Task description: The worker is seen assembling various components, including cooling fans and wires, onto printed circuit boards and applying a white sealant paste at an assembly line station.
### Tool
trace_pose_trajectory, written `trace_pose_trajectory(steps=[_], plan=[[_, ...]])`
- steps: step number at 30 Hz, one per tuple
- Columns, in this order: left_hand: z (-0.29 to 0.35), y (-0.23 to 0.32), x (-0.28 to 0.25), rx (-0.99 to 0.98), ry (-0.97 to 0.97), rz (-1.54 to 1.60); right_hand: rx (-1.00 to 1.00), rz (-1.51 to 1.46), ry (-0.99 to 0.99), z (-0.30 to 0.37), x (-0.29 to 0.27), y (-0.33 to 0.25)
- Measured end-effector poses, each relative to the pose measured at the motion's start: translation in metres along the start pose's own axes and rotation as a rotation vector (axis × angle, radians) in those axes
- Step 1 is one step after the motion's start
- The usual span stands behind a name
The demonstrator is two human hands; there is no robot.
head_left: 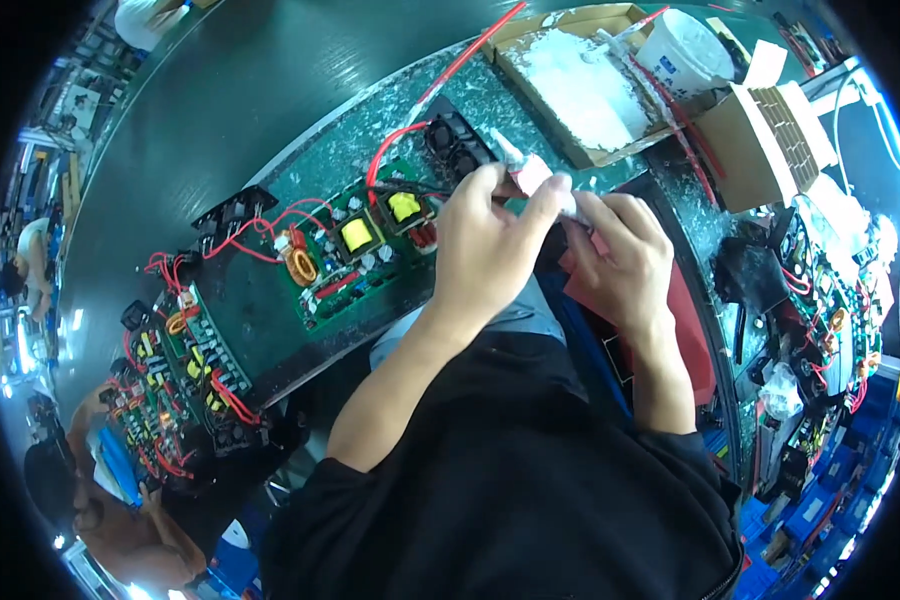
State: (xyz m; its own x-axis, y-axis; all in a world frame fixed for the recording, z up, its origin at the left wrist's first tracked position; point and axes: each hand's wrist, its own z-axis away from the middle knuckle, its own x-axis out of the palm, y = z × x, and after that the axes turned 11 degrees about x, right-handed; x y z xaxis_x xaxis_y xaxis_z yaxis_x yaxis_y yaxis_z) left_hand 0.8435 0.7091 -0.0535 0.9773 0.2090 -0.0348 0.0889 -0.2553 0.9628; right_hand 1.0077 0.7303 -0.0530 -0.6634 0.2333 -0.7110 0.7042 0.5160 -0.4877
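Note:
Both my hands are raised over the front edge of the green bench, on a small white tube with a reddish label and a narrow pointed nozzle (533, 174). My left hand (485, 240) pinches its middle between thumb and fingers. At its lower end, the fingers of my right hand (622, 250) are closed on it; part of the tube is hidden behind them. Left of my hands lies a green circuit board (345, 262) with yellow-wrapped transformers and a copper coil. A black fan unit (457, 140) on red wires sits just beyond my left hand.
A cardboard tray (505, 55) of white paste stands at the back, beside a white bucket (685, 50) and an open carton (760, 140). More wired boards (185, 350) lie at left and far right. At lower left a person (135, 530) holds something blue.

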Motion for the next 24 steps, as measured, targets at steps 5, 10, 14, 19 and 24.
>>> trace_pose_trajectory(steps=[5, 10, 14, 19, 24], plan=[[0.006, 0.015, 0.009, -0.082, 0.134, 0.239, 0.242, -0.347, 0.140, 0.031, 0.007, -0.003], [0.026, 0.011, 0.025, -0.224, 0.035, 0.224, 0.905, -1.757, -0.305, 0.057, 0.023, -0.016], [0.036, -0.002, 0.028, 0.317, -0.115, -0.250, 1.059, -1.887, -0.021, 0.042, 0.029, -0.018], [-0.002, -0.006, -0.008, 0.640, -0.340, -1.213, 0.974, -1.457, 0.294, 0.046, 0.027, 0.024], [-0.052, -0.012, -0.038, 0.715, -0.599, -1.337, 0.805, -1.180, 0.077, 0.047, 0.037, 0.011]])
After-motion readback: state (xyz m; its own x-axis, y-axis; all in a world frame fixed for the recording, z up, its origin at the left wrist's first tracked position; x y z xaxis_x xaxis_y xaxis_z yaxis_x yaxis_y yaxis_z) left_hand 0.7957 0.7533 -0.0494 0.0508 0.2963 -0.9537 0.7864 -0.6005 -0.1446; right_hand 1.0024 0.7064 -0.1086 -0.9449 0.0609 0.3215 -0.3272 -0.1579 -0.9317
